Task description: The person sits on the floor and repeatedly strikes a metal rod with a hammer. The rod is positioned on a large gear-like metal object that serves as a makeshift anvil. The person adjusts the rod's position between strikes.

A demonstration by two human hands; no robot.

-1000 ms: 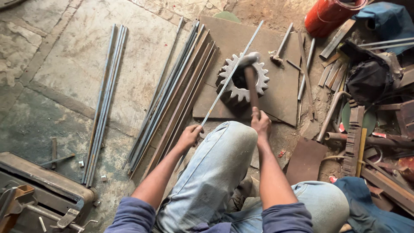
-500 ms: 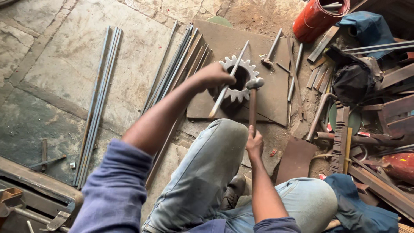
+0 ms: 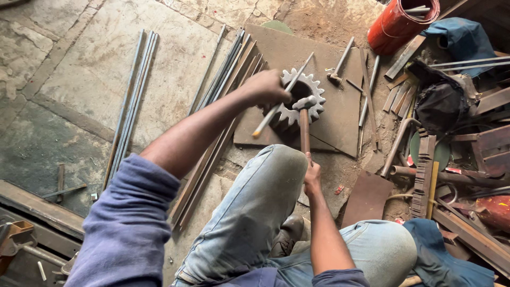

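Observation:
A large toothed metal gear (image 3: pixel 304 100) lies on a flat brown steel plate (image 3: pixel 340 114) on the floor. My left hand (image 3: pixel 266 87) grips a thin light metal rod (image 3: pixel 284 94) that slants across the gear. My right hand (image 3: pixel 312 174) holds the wooden handle of a hammer (image 3: pixel 304 121). The hammer's head rests at the gear's near rim, touching the rod. My bent knees in jeans fill the lower middle of the view.
Long metal rods (image 3: pixel 130 106) and flat bars (image 3: pixel 226 74) lie on the stone floor at left. A second hammer (image 3: pixel 340 64) lies on the plate. A red cylinder (image 3: pixel 401 24), scrap metal and dark cloth crowd the right side.
My left hand reached forward from near my knee up to the gear, sliding along the rod. The hammer stayed at the gear, its head now against the rod.

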